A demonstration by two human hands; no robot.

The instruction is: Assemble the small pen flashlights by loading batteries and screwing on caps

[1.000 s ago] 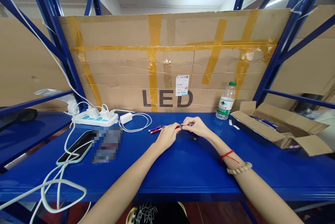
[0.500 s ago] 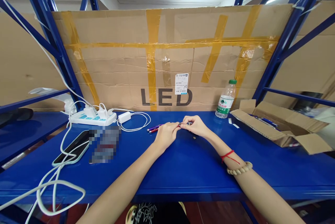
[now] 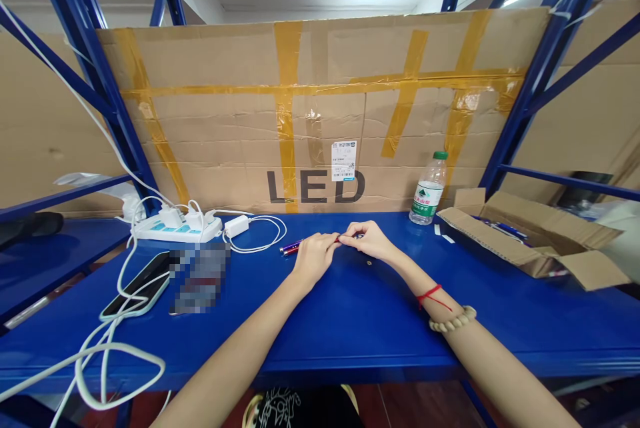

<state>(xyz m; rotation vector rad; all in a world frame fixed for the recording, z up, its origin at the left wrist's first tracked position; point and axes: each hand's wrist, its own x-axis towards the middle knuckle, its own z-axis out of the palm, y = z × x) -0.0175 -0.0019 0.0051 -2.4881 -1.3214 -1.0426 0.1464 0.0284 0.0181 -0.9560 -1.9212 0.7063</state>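
Observation:
My left hand [image 3: 314,256] and my right hand [image 3: 369,240] meet over the middle of the blue shelf top [image 3: 350,321]. Both pinch one slim red pen-like stick [image 3: 345,239] between their fingertips. Just left of my left hand lie two more slim sticks [image 3: 291,248], purple and red, flat on the surface. A tiny dark piece [image 3: 369,262] rests on the shelf just under my right hand. My right wrist carries a red string and a bead bracelet.
A power strip [image 3: 176,230] with plugged chargers and white cables sits at the back left, with a phone [image 3: 136,285] in front of it. A water bottle [image 3: 428,189] stands back right beside an open cardboard box [image 3: 530,241]. A taped cardboard sheet marked LED forms the back wall.
The hands stay together on the stick, with only small finger movements. The view has shifted slightly.

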